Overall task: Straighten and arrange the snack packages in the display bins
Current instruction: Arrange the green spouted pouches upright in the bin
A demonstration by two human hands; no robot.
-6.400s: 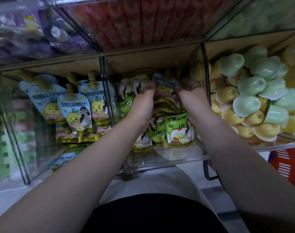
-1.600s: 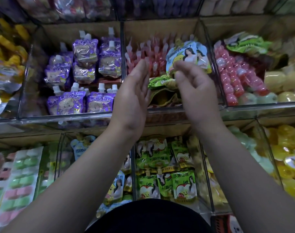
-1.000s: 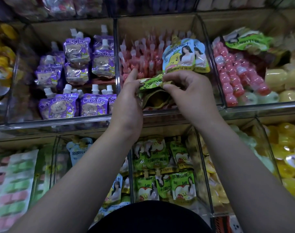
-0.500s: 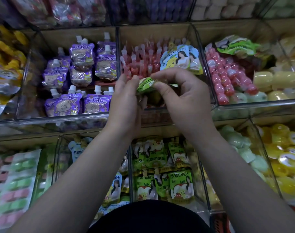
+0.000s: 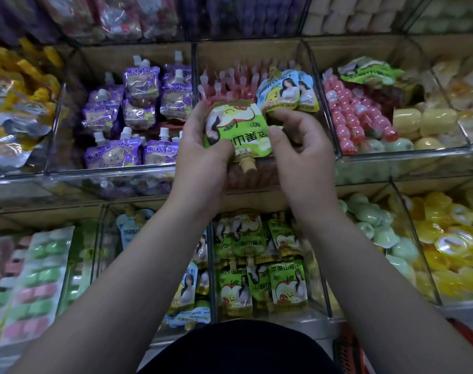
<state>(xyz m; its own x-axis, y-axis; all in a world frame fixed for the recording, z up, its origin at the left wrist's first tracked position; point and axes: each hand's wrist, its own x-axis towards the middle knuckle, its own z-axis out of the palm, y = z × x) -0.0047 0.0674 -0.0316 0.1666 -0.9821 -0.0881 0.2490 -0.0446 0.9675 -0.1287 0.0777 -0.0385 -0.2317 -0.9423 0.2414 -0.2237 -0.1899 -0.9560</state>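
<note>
We see the green pouch (image 5: 236, 128) held upside down in front of the middle upper bin (image 5: 320, 109), its apple face towards us and its tan spout (image 5: 248, 165) pointing down. The left hand (image 5: 203, 149) grips it from the left, thumb across the front and fingers curled behind the upper corner. The right hand (image 5: 302, 147) pinches its right edge, thumb in front and curled fingers behind; we cannot tell whether those fingers also touch the blue pouches (image 5: 281, 90) standing just above them. These lean upright at the right of the same bin, in front of rows of pink spouted tubes (image 5: 230, 79). In the bin to the left we find purple pouches (image 5: 142, 87) with white caps, some standing, some lying. In the bin to the right lie red jelly balls (image 5: 351, 117), with a green packet (image 5: 364, 74) on top at the back. On the shelf below, under the hands, a bin holds more apple pouches (image 5: 259, 268), some upright, some upside down; right of it are pale green cups (image 5: 375, 225), then yellow cups (image 5: 451, 238). At far left sit yellow foil packs (image 5: 16, 103) above and pastel blister trays (image 5: 27, 279) below. A red basket (image 5: 470, 338) shows at the lower right corner
</note>
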